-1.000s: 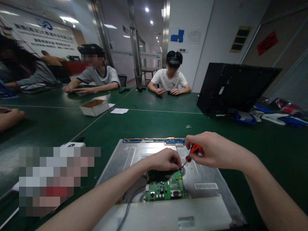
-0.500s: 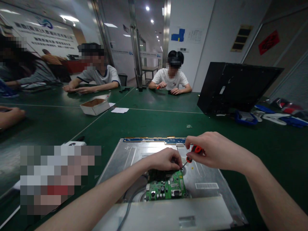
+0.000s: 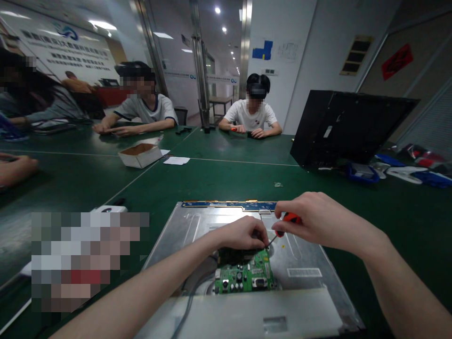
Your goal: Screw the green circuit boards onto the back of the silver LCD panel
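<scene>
A screwdriver (image 3: 291, 218) with a red and black handle is gripped in my right hand (image 3: 319, 221). Its thin shaft slants down and left to the upper right corner of a green circuit board (image 3: 243, 275). At that corner, the fingers of my left hand (image 3: 243, 233) are pinched together by the screwdriver's tip; what they hold, if anything, is hidden. Part of the board's upper side lies under my left hand. The board is on the back of a silvery metal display panel (image 3: 304, 259), which has a blue circuit strip (image 3: 226, 205) along its far edge.
A grey cable (image 3: 187, 308) runs from the board's left side over a pale cover (image 3: 300, 310). On the green table stand a black monitor housing (image 3: 346, 127) and an open white box (image 3: 141, 157), with paper (image 3: 176, 161) nearby. Several people sit around the table.
My right hand has turned slightly on the screwdriver handle, while the tip stays at the board's corner. My left hand keeps its place. Across the table, a person's hand with a red tool has lowered.
</scene>
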`<state>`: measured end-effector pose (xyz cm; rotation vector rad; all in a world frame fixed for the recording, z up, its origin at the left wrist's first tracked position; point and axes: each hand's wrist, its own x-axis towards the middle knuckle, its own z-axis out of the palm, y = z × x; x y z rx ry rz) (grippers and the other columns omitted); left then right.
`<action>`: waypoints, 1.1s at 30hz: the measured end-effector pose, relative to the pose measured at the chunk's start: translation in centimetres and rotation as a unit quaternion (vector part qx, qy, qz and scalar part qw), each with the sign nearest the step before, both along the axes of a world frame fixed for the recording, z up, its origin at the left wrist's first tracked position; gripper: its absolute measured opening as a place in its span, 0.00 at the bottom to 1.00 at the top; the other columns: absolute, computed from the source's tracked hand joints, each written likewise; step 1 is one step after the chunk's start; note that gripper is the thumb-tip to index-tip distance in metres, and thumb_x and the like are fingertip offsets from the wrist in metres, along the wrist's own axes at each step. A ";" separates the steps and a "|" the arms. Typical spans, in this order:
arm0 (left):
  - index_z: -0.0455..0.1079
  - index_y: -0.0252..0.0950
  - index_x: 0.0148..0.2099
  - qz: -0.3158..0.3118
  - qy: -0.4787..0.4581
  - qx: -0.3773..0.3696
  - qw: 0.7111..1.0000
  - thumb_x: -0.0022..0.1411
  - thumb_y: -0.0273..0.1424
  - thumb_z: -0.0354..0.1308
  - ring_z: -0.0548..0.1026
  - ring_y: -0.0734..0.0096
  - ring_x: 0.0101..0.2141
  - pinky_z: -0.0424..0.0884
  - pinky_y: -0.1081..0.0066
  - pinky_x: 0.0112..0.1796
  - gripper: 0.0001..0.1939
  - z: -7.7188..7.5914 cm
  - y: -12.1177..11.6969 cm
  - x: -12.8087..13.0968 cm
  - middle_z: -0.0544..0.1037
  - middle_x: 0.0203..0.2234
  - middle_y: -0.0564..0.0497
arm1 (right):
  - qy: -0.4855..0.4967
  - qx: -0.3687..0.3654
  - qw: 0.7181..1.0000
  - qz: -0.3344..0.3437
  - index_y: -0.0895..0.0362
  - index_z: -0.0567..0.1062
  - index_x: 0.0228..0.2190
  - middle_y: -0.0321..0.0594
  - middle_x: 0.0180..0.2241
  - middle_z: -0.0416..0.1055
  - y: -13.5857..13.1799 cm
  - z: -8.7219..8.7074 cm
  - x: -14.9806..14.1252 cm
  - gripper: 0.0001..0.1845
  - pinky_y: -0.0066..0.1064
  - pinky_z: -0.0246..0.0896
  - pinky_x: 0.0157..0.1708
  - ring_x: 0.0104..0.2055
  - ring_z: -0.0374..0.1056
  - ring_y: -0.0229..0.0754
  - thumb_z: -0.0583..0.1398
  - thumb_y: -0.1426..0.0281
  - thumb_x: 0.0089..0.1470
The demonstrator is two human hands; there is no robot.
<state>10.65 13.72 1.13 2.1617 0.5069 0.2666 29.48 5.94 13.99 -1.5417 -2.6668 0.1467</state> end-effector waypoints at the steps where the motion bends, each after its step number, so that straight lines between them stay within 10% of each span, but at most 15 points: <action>1: 0.76 0.33 0.35 -0.001 0.001 0.000 1.000 0.54 0.18 0.61 0.75 0.70 0.33 0.68 0.75 0.35 0.08 0.0 0.0 0.0 0.79 0.31 0.51 | 0.000 -0.001 1.000 -0.001 0.50 0.73 0.35 0.33 0.25 0.74 0.0 0.0 0.0 0.10 0.30 0.50 0.26 0.27 0.68 0.40 0.56 0.59 0.61; 8: 0.77 0.34 0.34 -0.003 0.016 0.010 1.000 0.53 0.19 0.61 0.74 0.71 0.32 0.67 0.75 0.35 0.08 0.0 0.2 0.0 0.78 0.29 0.53 | 0.058 -0.012 0.998 0.032 0.51 0.69 0.38 0.31 0.33 0.74 -0.2 -0.1 0.4 0.09 0.28 0.53 0.29 0.32 0.68 0.37 0.60 0.71 0.53; 16: 0.76 0.34 0.33 -0.002 0.021 0.015 1.000 0.53 0.18 0.60 0.72 0.74 0.29 0.65 0.77 0.33 0.08 0.5 -0.1 0.1 0.76 0.25 0.56 | 0.004 0.017 0.999 0.029 0.49 0.73 0.37 0.32 0.31 0.75 -0.3 0.1 0.1 0.10 0.30 0.50 0.27 0.30 0.69 0.41 0.59 0.57 0.58; 26: 0.76 0.34 0.34 0.004 0.026 0.020 0.999 0.54 0.20 0.62 0.74 0.72 0.32 0.66 0.75 0.35 0.06 0.1 0.0 0.0 0.78 0.30 0.53 | 0.039 0.000 0.998 0.059 0.51 0.70 0.43 0.33 0.38 0.75 -0.6 0.1 0.0 0.11 0.29 0.54 0.30 0.34 0.69 0.38 0.58 0.71 0.56; 33: 0.75 0.34 0.33 0.001 0.033 0.016 0.999 0.54 0.20 0.61 0.72 0.74 0.29 0.65 0.76 0.33 0.06 0.5 -0.1 0.1 0.76 0.27 0.56 | 0.028 -0.009 0.997 0.067 0.50 0.74 0.36 0.32 0.30 0.74 -0.7 0.3 -0.1 0.07 0.29 0.52 0.28 0.30 0.68 0.38 0.59 0.62 0.59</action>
